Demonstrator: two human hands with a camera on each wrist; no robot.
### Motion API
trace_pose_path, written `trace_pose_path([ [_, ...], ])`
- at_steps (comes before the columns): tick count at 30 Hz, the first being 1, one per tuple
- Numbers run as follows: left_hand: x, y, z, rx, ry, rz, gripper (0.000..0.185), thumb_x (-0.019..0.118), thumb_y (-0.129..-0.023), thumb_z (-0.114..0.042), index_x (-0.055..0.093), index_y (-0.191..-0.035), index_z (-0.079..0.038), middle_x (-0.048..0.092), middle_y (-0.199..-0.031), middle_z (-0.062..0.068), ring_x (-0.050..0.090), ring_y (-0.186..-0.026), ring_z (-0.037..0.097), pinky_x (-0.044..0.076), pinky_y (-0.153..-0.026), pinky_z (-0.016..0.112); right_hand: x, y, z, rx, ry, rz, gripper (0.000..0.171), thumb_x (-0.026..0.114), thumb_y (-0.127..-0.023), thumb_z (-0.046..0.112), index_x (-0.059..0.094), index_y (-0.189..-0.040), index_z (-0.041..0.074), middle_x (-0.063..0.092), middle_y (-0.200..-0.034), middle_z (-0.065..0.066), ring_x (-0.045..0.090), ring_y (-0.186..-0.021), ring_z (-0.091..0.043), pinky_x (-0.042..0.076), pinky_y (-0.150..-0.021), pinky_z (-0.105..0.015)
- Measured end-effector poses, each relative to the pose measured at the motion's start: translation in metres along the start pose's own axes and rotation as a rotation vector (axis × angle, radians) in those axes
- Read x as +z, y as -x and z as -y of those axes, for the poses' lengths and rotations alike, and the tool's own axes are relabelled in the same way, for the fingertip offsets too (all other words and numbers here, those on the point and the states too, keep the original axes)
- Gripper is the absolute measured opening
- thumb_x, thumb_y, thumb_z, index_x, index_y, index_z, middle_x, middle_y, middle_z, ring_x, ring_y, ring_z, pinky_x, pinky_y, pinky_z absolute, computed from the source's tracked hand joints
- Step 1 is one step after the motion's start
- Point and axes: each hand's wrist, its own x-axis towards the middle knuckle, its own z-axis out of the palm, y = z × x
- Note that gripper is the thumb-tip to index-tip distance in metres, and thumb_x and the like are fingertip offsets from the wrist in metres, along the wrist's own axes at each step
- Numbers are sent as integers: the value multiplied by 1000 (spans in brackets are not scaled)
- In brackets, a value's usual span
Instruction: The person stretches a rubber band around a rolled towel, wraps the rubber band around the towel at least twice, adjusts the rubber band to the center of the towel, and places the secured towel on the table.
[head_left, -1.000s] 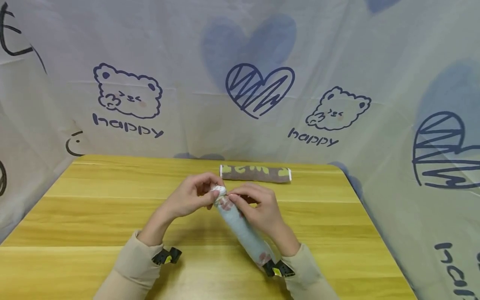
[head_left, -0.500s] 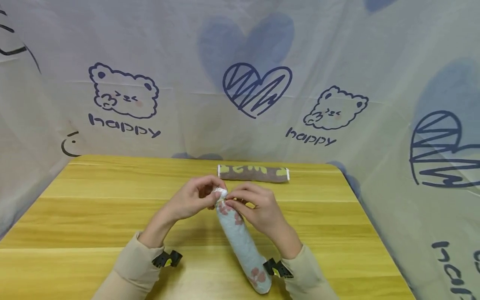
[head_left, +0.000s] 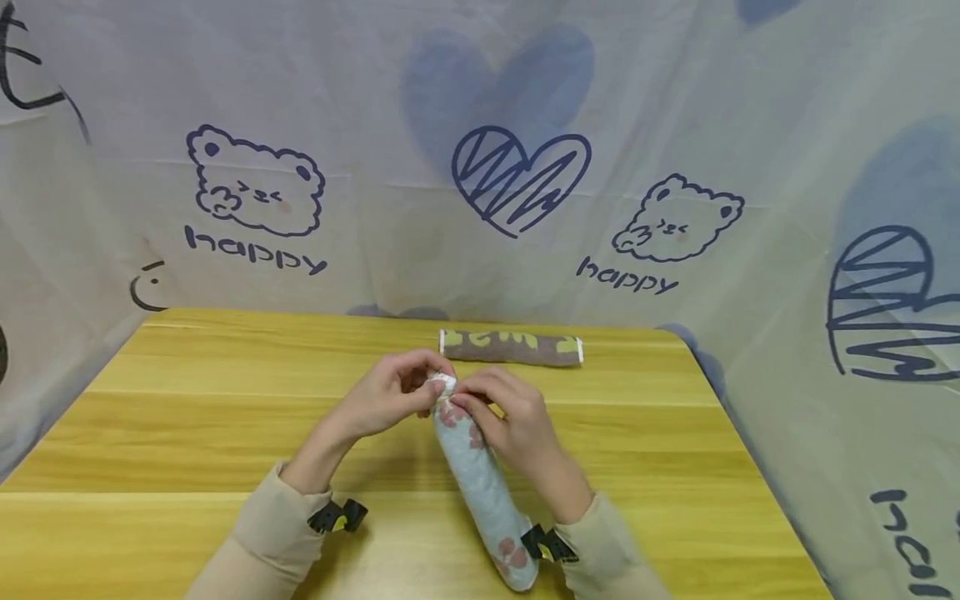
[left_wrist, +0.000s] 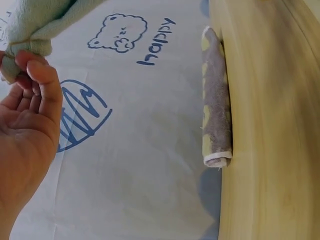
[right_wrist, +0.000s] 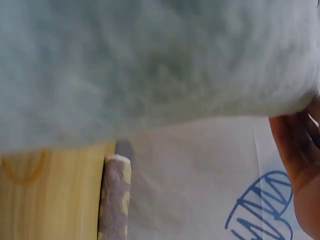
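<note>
A light blue rolled towel [head_left: 480,492] with pink flower-like prints slants across the middle in the head view, its far end bunched into a pale knob. My left hand [head_left: 386,393] pinches this knob between thumb and fingers. Around the narrowed neck below it runs a thin band [left_wrist: 31,38], seen in the left wrist view. My right hand [head_left: 517,421] pinches right at the neck with thumb and forefinger; I cannot tell whether it grips the band or cloth. The towel's body fills the top of the right wrist view and hides the right fingertips there.
A second rolled towel [head_left: 510,348], brown with yellow patterns and white ends, lies near the back edge of the wood-grain table [head_left: 187,400]. Behind the table hangs a printed cloth [head_left: 375,217]. A thin yellow loop [right_wrist: 25,177] shows at the lower left of the right wrist view.
The blue towel's near end has swung left, out from beneath the right wrist. Both hands stay at the bunched end, the right wrist slightly further left.
</note>
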Motion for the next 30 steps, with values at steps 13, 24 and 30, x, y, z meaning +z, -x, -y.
trace_pose_path([
  [13,5,3,-9,-39,12,-89,13,58,-99,3,66,-109,6,66,-78,8,56,-56,14,52,-50,28,1,-2,11,29,144,44,9,75,-94,-1,70,-102,-2,68,-102,-13,69,-88,-22,59,-76,-25],
  [24,0,0,-12,-102,4,46,18,60,-106,-12,67,-120,-3,67,-97,11,57,-65,19,52,-57,29,9,5,3,-6,314,75,31,39,-114,24,56,-103,0,53,-93,-9,53,-69,-14,47,-55,-21],
  [30,-7,2,-9,-134,16,137,13,54,-108,-12,63,-112,-3,58,-80,5,50,-59,13,45,-54,26,13,8,1,-63,302,79,30,40,-113,22,57,-102,1,54,-93,-9,51,-70,-15,46,-55,-21],
])
